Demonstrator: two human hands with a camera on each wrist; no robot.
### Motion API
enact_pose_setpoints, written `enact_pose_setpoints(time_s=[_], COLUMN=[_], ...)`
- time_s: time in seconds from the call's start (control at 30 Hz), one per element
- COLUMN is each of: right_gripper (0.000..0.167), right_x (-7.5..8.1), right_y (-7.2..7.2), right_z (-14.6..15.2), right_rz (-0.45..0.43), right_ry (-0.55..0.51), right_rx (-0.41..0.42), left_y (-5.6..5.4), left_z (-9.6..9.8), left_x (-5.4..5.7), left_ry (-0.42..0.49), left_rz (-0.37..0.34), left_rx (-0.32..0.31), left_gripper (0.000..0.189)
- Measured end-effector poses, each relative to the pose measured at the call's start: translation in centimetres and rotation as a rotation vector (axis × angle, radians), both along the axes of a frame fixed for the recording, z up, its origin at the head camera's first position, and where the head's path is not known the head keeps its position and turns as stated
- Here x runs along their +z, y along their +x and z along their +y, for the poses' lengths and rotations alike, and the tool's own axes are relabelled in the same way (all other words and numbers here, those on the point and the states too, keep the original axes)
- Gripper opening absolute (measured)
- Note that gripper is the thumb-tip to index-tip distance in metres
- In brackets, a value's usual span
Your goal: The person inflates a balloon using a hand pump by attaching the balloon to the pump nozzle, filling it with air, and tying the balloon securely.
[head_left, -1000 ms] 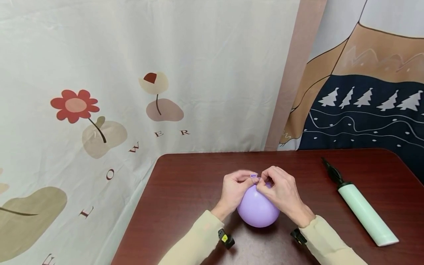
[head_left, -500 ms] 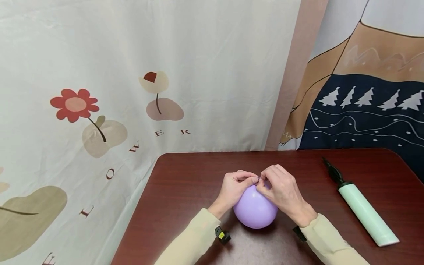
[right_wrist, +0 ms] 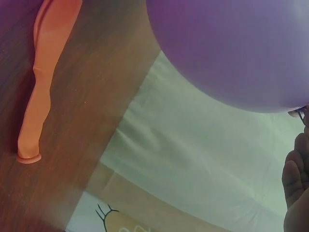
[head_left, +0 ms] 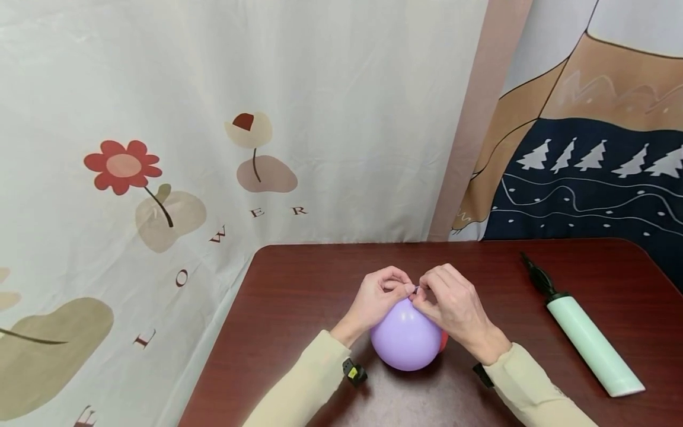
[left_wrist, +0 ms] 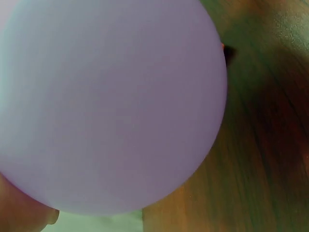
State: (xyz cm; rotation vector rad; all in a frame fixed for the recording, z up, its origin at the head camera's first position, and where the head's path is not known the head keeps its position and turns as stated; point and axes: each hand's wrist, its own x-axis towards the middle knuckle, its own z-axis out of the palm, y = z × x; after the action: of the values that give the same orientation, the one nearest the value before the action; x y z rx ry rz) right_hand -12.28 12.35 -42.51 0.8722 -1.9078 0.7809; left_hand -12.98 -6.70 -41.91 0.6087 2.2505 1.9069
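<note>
An inflated purple balloon (head_left: 407,341) hangs below both hands, its neck pointing up and away from me. My left hand (head_left: 376,299) pinches the neck between thumb and fingers. From the other side, my right hand (head_left: 453,305) pinches at the same spot, its fingertips close to the left ones. The fingers mostly hide the neck, so its exact shape cannot be seen. In the left wrist view the balloon (left_wrist: 116,106) fills most of the picture. A limp orange-red balloon (right_wrist: 43,82) lies flat on the table; only a red edge shows behind the purple one in the head view.
A mint-green hand pump (head_left: 592,344) with a black nozzle (head_left: 536,276) lies at the right of the dark red-brown table (head_left: 299,308). Printed curtains (head_left: 347,118) hang along the table's far and left edges.
The purple balloon has shifted slightly left, uncovering a red edge of the limp balloon. Both hands stay at the neck; its purple rim, visible a second ago, is now mostly hidden.
</note>
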Motion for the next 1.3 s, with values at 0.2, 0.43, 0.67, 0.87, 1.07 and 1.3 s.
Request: enact_pose_setpoints(time_s=[0.2,0.43,0.67,0.87,1.07,1.3], right_gripper=[0.009,0.004,0.007,0.006,0.006,0.008], right_x=[0.1,0.2,0.2,0.1,0.1,0.4], right_y=[-0.1,0.2,0.5,0.4,0.3,0.2], right_z=[0.1,0.4,0.6,0.5,0.4,0.4], right_rz=[-0.014,-0.115,-0.194,-0.150,-0.092,-0.070], right_ry=[-0.003,-0.013,0.017,0.015,0.007,-0.002], right_rx=[0.003,0.069,0.098,0.102,0.093,0.069], left_y=[-0.3,-1.0,-1.5,-1.4,-1.3,-0.8], left_z=[-0.3,-1.6,-2.2,-1.9,-1.7,-1.1], left_x=[0.4,1.3,1.8,1.6,1.2,-0.1], left_ry=[-0.047,-0.117,-0.191,-0.182,-0.160,0.026], left_rz=[-0.030,-0.068,-0.016,-0.015,0.041,0.118], left_rx=[-0.058,-0.249,-0.379,-0.422,-0.426,-0.329], left_gripper=[0.016,0.016,0.015,0.014,0.013,0.010])
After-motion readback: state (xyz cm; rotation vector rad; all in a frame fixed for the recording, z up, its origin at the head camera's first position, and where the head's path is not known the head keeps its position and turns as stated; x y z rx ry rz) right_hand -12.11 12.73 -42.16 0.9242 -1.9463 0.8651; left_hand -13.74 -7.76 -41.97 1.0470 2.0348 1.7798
